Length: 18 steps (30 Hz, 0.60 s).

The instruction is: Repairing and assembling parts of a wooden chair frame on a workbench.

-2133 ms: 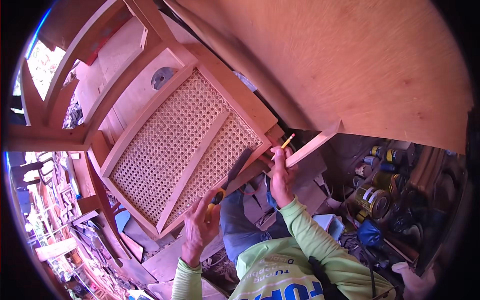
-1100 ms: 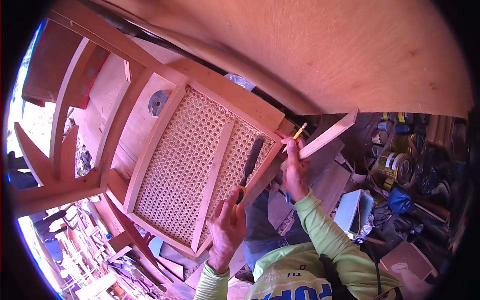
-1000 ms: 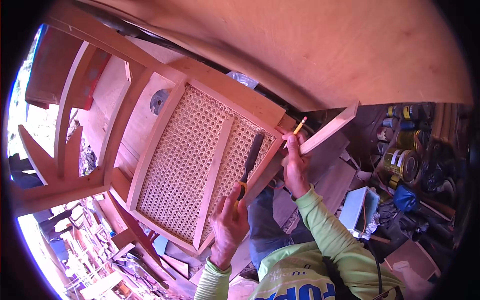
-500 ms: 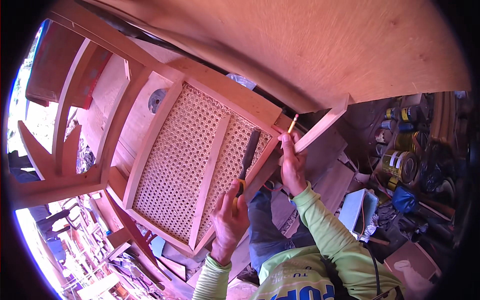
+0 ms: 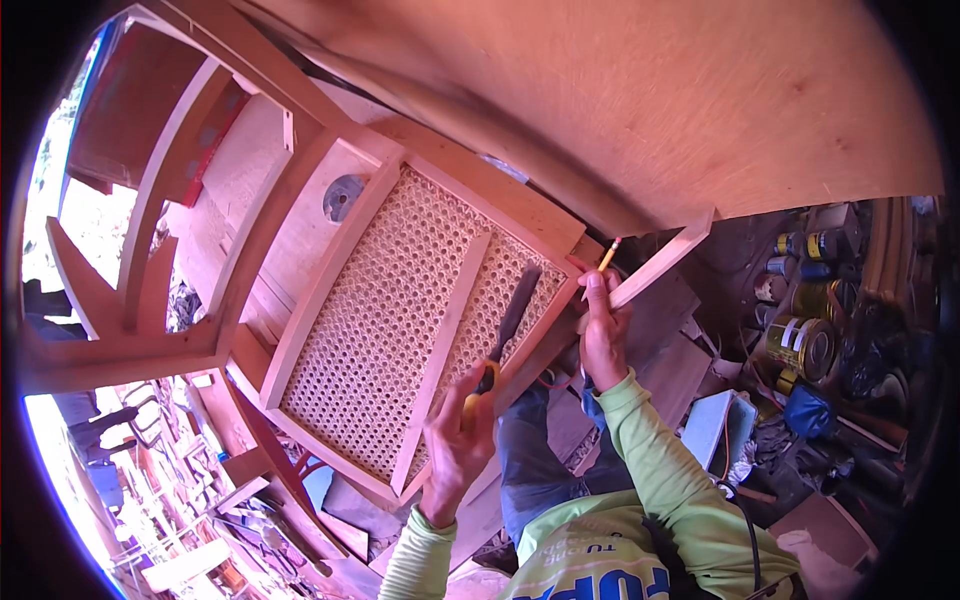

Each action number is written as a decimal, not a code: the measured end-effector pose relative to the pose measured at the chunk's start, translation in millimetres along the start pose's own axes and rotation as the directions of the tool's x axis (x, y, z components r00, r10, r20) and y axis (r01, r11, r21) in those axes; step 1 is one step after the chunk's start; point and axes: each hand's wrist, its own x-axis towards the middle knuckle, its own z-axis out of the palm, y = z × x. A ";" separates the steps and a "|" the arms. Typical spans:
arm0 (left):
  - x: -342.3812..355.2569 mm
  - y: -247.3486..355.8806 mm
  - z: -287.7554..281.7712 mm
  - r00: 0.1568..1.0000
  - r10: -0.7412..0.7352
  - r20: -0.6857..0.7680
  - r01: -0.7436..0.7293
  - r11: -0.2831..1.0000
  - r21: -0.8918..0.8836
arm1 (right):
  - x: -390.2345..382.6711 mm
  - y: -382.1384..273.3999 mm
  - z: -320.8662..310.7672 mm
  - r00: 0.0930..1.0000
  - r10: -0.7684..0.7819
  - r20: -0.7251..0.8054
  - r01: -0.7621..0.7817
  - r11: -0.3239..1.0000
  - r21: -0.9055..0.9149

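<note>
My left hand point(image 5: 460, 440) is closed around the yellow-and-black handle of a chisel point(image 5: 515, 315). Its dark flat blade points up and away, above a woven cane panel point(image 5: 345, 345) set in a wooden chair frame point(image 5: 325, 268). At the panel's far right corner, my right hand point(image 5: 604, 335) grips a yellow pencil point(image 5: 606, 258) between thumb and fingers, eraser end up. A thin wooden strip point(image 5: 660, 262) also runs through that hand and slants up to the right. Across the cane lies a narrow wooden slat point(image 5: 440, 360).
Curved wooden chair parts point(image 5: 245, 240) rise at the left. A grey disc point(image 5: 342, 198) lies on a board behind the frame. A large plywood sheet point(image 5: 700, 100) overhangs the far side. Cans point(image 5: 800, 340) and a pale blue bin point(image 5: 718, 432) stand at the right.
The chair frame and cane panel sit slightly farther right in the picture, as does my right hand with the pencil and strip. Both hands keep their holds.
</note>
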 end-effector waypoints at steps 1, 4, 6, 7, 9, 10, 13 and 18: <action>-2.7 -0.9 -4.2 0.999 0.014 -0.033 -0.013 0.999 0.032 | 1.9 2.3 0.0 1.000 0.004 0.012 -0.004 1.000 0.025; 2.0 9.5 -17.1 0.998 0.054 0.024 -0.057 0.983 0.173 | 3.3 2.5 -2.0 1.000 -0.018 0.007 0.018 1.000 0.019; 8.6 13.3 -18.6 0.996 0.072 0.044 -0.079 0.983 0.167 | 3.3 5.1 -2.2 1.000 -0.013 0.003 0.013 0.999 0.034; 11.8 14.7 -18.4 0.994 0.090 0.061 -0.099 0.983 0.156 | 3.1 6.0 -2.5 1.000 -0.008 0.001 0.008 0.999 0.046; 18.5 17.0 -16.3 0.997 0.060 0.054 -0.068 0.985 0.156 | 0.2 -2.5 0.0 1.000 0.027 0.003 -0.027 0.998 0.053; 20.2 17.7 -15.4 0.999 0.031 0.044 -0.037 0.987 0.154 | -0.8 -5.4 1.2 0.998 0.060 0.007 -0.060 0.996 0.059; 24.3 18.9 -17.3 0.997 0.019 0.069 -0.032 0.981 0.193 | 1.0 -5.2 0.4 0.999 0.039 -0.008 -0.039 0.997 0.065; 31.4 20.5 -19.0 0.996 0.051 0.073 -0.065 0.976 0.206 | 3.5 -7.2 5.6 0.999 -0.045 0.009 0.045 0.999 0.023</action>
